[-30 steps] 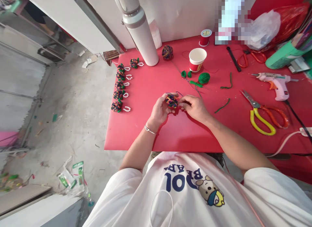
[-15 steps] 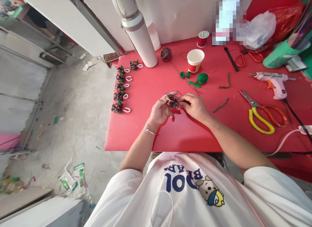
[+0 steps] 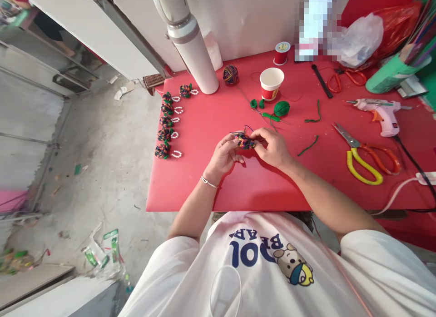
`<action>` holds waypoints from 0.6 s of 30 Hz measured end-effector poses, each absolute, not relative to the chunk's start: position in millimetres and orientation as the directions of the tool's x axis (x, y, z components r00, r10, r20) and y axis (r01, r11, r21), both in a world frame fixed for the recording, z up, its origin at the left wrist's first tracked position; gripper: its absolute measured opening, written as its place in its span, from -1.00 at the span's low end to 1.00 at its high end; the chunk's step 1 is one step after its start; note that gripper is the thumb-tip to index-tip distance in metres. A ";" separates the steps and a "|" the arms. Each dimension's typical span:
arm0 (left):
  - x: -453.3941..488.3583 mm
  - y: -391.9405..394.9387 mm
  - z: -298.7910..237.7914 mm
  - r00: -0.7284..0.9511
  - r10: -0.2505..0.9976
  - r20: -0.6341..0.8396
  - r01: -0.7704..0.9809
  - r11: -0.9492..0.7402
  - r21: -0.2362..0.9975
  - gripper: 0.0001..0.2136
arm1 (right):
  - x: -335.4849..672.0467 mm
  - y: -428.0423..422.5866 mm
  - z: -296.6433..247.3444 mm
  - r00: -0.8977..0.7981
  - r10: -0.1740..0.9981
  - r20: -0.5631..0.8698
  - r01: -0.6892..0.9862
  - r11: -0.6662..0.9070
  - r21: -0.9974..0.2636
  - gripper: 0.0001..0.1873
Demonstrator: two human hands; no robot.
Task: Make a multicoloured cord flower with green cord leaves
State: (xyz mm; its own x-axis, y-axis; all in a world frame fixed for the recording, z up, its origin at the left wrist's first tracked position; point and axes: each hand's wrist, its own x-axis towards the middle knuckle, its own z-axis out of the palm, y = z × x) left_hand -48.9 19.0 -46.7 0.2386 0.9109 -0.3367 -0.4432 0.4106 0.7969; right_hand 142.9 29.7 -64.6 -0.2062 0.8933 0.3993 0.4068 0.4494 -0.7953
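Observation:
Between my hands, above the red table (image 3: 204, 185), is a multicoloured crocheted piece (image 3: 245, 141) with a loose strand of yarn at its top. My left hand (image 3: 225, 154) pinches its left side between thumb and fingers. Thumb and forefinger of my right hand (image 3: 270, 146) close on its right edge. Beyond them lie a green-handled crochet hook (image 3: 271, 117), a green yarn ball (image 3: 281, 109) and two small green crocheted pieces (image 3: 254, 103). At the left edge, several finished-looking yarn roses (image 3: 162, 150) sit in a column, with loops of white beads (image 3: 176, 154) beside them.
A white flask (image 3: 195, 58), a multicoloured yarn ball (image 3: 230, 75), a paper cup (image 3: 271, 84) and a red thread spool (image 3: 281, 53) stand at the back. Scissors (image 3: 356, 149), a pink glue gun (image 3: 386, 115), red-handled pliers (image 3: 334, 83) and a green pen holder (image 3: 388, 74) are on the right.
The crocheted piece has turned in my fingers and looks flatter, shifted slightly right. My right hand's fingers have risen a little. Both hands keep hold of it.

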 end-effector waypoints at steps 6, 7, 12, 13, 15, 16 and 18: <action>-48.8 17.0 -49.4 0.254 0.912 -0.322 -0.435 0.405 0.804 -0.62 | 145.2 22.2 -57.1 -0.267 0.829 0.491 0.416 0.559 -0.717 -0.73; -48.8 16.9 -50.3 0.258 0.912 -0.319 -0.441 0.405 0.801 -0.63 | 145.5 21.5 -56.2 -0.274 0.801 0.533 0.450 0.596 -0.665 -0.69; -43.6 16.3 -51.9 0.209 0.931 -0.298 -0.506 0.364 0.782 -0.69 | 146.9 20.9 -55.6 -0.329 0.700 0.634 0.572 0.682 -0.456 -0.70; -41.9 16.1 -51.7 0.200 0.932 -0.301 -0.513 0.361 0.778 -0.70 | 147.0 21.1 -56.4 -0.350 0.697 0.626 0.576 0.687 -0.442 -0.73; -39.0 16.0 -51.0 0.192 0.932 -0.309 -0.531 0.363 0.766 -0.72 | 146.8 21.8 -58.2 -0.388 0.688 0.613 0.572 0.701 -0.425 -0.77; -38.1 16.0 -50.5 0.193 0.930 -0.313 -0.543 0.367 0.756 -0.72 | 146.6 22.1 -59.0 -0.404 0.681 0.611 0.563 0.711 -0.421 -0.77; -37.7 16.0 -49.6 0.206 0.922 -0.328 -0.557 0.386 0.735 -0.72 | 146.2 22.4 -59.9 -0.421 0.667 0.614 0.534 0.730 -0.427 -0.75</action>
